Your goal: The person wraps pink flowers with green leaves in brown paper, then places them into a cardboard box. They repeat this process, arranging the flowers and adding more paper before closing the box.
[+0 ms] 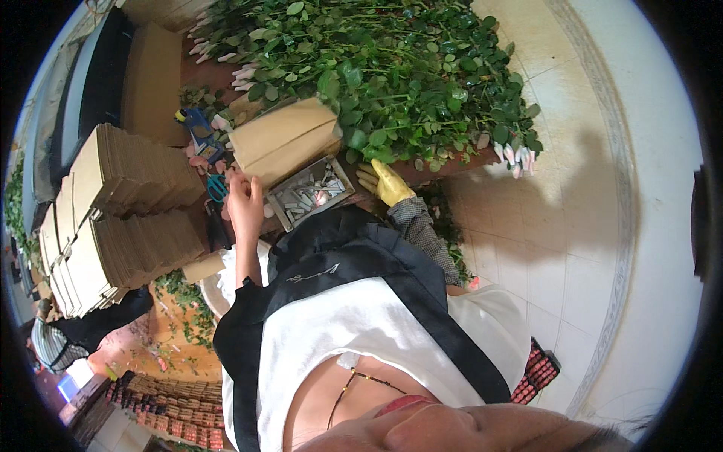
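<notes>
My bare left hand is at the near left corner of a folded brown cardboard piece, fingers and thumb closed on its edge. The cardboard slants over the table beside a shallow tray of small pale strips. My right hand wears a yellow glove and a checked sleeve. It lies with fingers apart and nothing in it, just right of the tray and below the leaves of a large heap of long-stemmed roses. Teal-handled scissors lie left of my left hand, among pink petals.
Tall stacks of flat brown cardboard stand at the left. A blue tool with a yellow part lies behind the scissors. Pale wrapped rose heads overhang the table's right end. Another person is at the far lower left, near rows of packed flowers.
</notes>
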